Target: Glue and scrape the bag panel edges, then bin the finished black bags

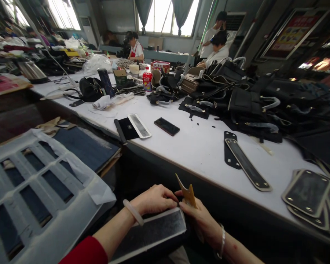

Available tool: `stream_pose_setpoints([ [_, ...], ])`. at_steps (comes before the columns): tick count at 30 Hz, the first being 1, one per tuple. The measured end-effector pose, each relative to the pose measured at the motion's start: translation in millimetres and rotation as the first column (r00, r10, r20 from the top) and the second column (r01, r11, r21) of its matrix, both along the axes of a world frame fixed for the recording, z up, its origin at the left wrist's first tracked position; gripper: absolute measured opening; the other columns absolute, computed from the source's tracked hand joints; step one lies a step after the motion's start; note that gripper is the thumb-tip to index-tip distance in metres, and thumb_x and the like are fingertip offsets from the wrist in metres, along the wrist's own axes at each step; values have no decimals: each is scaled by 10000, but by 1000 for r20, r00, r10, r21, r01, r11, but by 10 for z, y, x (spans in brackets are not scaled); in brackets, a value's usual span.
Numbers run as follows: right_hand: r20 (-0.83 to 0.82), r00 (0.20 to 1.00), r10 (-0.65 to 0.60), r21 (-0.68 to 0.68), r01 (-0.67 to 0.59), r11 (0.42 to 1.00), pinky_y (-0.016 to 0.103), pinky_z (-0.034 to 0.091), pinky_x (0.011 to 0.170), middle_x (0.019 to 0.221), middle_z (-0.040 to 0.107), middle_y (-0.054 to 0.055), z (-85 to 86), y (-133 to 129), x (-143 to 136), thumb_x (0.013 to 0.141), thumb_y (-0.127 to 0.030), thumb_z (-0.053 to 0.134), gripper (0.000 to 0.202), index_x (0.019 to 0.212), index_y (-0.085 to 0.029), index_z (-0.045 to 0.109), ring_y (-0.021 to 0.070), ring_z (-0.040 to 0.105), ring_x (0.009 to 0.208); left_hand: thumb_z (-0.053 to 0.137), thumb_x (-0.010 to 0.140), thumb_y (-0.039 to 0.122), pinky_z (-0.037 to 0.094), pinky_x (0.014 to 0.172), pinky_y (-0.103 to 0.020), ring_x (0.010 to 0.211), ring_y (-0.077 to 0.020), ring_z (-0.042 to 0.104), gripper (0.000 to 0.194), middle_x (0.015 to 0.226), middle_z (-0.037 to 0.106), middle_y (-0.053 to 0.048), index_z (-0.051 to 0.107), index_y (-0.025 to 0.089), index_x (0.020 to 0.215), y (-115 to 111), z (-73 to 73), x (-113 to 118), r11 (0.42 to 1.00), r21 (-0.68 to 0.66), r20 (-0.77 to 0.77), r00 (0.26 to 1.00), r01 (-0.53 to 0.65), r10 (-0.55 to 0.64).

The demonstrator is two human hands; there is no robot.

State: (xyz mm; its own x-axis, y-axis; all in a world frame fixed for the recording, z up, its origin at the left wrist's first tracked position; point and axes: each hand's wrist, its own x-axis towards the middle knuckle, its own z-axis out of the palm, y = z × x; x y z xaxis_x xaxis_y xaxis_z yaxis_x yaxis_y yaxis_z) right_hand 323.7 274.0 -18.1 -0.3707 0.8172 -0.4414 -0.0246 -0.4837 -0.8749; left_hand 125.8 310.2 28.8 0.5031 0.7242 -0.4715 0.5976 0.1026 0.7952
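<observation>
My left hand [157, 198] rests with bent fingers at the top edge of a black bag piece [156, 234], which has a clear, pale-edged rectangular panel. Its fingertips are closed at that edge, where thumb and fingers seem to pinch it. My right hand [199, 216] is closed around yellow thread snips [189, 196], their forked end pointing up and away from me. Both sets of fingertips nearly meet at the piece's far corner. The piece lies low, over my lap; its lower part runs out of view, and my left forearm covers some of it.
On the white table [181, 157] ahead lie a phone [167, 126], a black flap with a clear strip [133, 126], long black straps [247, 165] and stacked panels [305, 194]. Black bags [250, 99] pile up at right. A pale plastic crate [44, 183] stands left. Several people sit or stand beyond.
</observation>
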Motion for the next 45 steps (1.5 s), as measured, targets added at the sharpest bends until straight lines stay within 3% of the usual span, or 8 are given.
stream_pose_setpoints([
  [7,262,962,-75,315,-12,949,326,457,764,851,553,35,-28,-103,-114,886,-584,508,485,1167,-191,548,206,535,792,537,684,310,343,537,-248,602,-152,506,308,619,618,3,781,204,840,70,-51,49,1000,-17,-20,1000,23,-23],
  [17,109,992,-62,156,45,987,381,475,812,832,606,48,-162,-218,-54,897,-582,508,551,1266,-173,501,237,584,820,525,721,349,401,592,-237,654,-154,556,360,726,684,-2,774,213,943,9,-10,37,1000,-19,-36,999,13,-14],
  [26,188,981,-52,329,-13,944,427,452,975,1154,640,125,-67,-179,-138,896,-615,471,525,1186,-190,576,294,590,1072,519,720,289,408,607,-256,649,-162,578,331,723,709,0,780,226,914,-45,62,79,997,70,-56,998,16,-12],
  [30,268,961,67,276,-143,950,434,470,969,1160,666,121,-41,-115,6,840,-641,534,564,1172,-192,615,333,588,1119,587,776,378,465,791,-292,873,-208,654,351,930,749,-15,737,257,1069,-150,218,-236,990,124,-5,998,-68,70],
  [33,366,918,156,247,-257,934,438,466,996,1250,636,113,-44,40,267,760,-623,639,651,1269,-220,582,356,548,1195,440,917,453,438,945,-291,1083,-190,614,439,1187,689,-37,632,230,1242,-443,348,-782,938,154,86,950,-311,300],
  [36,462,863,206,268,-357,895,470,416,1053,1337,585,87,0,308,455,715,-642,650,701,1312,-284,569,373,498,1256,447,936,499,363,1068,-340,1204,-207,552,475,1259,652,-72,586,202,1279,-981,297,-1303,731,20,257,710,-682,655],
  [39,551,800,236,288,-448,846,457,488,938,1160,679,81,137,527,325,761,-661,570,490,1113,-338,680,359,603,1093,395,955,522,354,1095,-381,1265,-228,510,534,1357,578,-104,510,185,1353,-1519,42,-1482,603,-131,339,536,-787,773],
  [45,844,425,327,226,-835,501,379,408,645,668,600,39,426,521,-653,885,-680,325,495,685,-262,500,248,592,666,349,973,533,407,1033,-367,1066,-219,589,497,1229,635,-71,607,194,1229,-1849,-275,-1131,569,-139,460,456,-811,762],
])
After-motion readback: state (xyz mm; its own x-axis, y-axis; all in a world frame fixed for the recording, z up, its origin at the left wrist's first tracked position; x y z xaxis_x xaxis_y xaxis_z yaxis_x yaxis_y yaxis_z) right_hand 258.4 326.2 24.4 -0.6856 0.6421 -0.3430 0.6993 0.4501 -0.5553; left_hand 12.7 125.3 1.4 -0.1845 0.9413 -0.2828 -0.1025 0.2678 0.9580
